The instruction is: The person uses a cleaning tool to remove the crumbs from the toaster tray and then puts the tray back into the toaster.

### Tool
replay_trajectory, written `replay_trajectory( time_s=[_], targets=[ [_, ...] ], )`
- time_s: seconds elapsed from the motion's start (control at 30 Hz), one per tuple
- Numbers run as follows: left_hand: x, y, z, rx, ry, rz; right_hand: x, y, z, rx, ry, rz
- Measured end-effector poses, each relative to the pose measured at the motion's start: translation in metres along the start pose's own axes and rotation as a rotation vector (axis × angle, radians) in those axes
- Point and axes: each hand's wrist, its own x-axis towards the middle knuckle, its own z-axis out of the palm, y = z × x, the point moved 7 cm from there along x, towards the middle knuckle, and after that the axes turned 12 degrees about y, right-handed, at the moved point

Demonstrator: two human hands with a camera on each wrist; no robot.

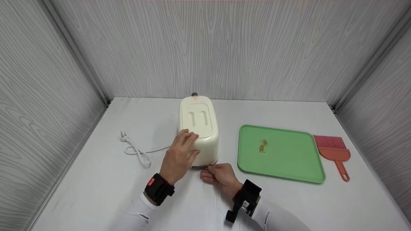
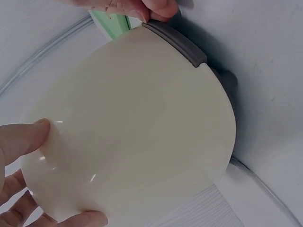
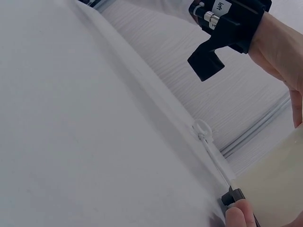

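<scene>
A cream toaster (image 1: 200, 118) with a lid over its top stands upright on the white table. My left hand (image 1: 177, 159) holds its near end, fingers bent over the top corner and thumb lower on the face. In the left wrist view that smooth end face fills the middle, and a dark grey crumb tray edge (image 2: 177, 42) shows along the base. My right hand (image 1: 222, 177) is low at the base corner, its fingertips (image 3: 242, 210) pinching this dark edge. Most of the crumb tray is hidden under the toaster.
Right of the toaster lies a green tray (image 1: 295, 154) with a small patch of brown crumbs (image 1: 263, 146). A red brush and dustpan-like piece (image 1: 335, 154) rests beside it. The toaster's white cord and plug (image 1: 124, 137) lie at left. Wood-patterned panels wall the table.
</scene>
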Motion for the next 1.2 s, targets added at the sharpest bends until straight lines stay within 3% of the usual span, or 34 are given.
replay_trajectory(
  time_s=[0.43,0.83,1.2],
  targets=[
    [0.0,-0.001,-0.001,0.0,0.006,0.014,0.002,0.001,0.003,-0.023,0.009,-0.036],
    [-0.005,-0.001,0.0,-0.019,0.024,-0.014,-0.003,-0.004,-0.005,-0.059,-0.059,-0.01],
    [-0.022,-0.002,0.0,-0.126,0.039,-0.016,-0.01,-0.038,-0.035,-0.171,-0.014,-0.166]
  ],
)
